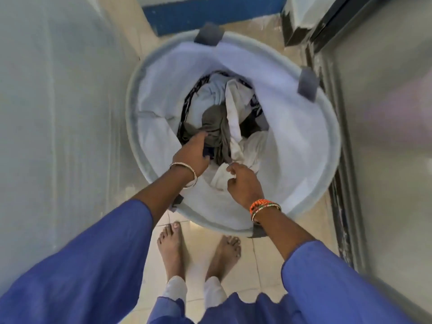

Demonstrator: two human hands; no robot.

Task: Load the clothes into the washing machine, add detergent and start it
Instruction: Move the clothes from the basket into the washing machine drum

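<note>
A round laundry basket (pixel 233 141) with a pale grey rim and a soft white fabric lining fills the centre of the frame, standing on a glossy beige tiled floor (pixel 261 260). Dark grey tabs clip over its rim at the top, right and lower edges. Deep inside it lies a crumpled heap of clothes (pixel 219 118): a pale blue piece at the top, an olive-grey garment (pixel 216 127) bunched in the middle, a creased white cloth (pixel 236 136) trailing toward the lower right, and dark patterned fabric around the edges.

Both hands reach down into the basket from the bottom of the frame, close together but apart. The left hand (pixel 192 152), with a thin metal bangle (pixel 184 171) at the wrist, curls its fingers into the olive-grey garment and appears to grip it, though motion blur softens the fingertips. The right hand (pixel 243 183), wearing orange and green bangles (pixel 264 205), pinches a fold of the white cloth.

Loose blue sleeves (pixel 93 265) cover both forearms. Two bare feet (pixel 198 251) stand on the tiles just below the basket. A pale, smooth panel (pixel 46 113) fills the left of the frame; a dark-framed grey surface (pixel 385 136) runs down the right.
</note>
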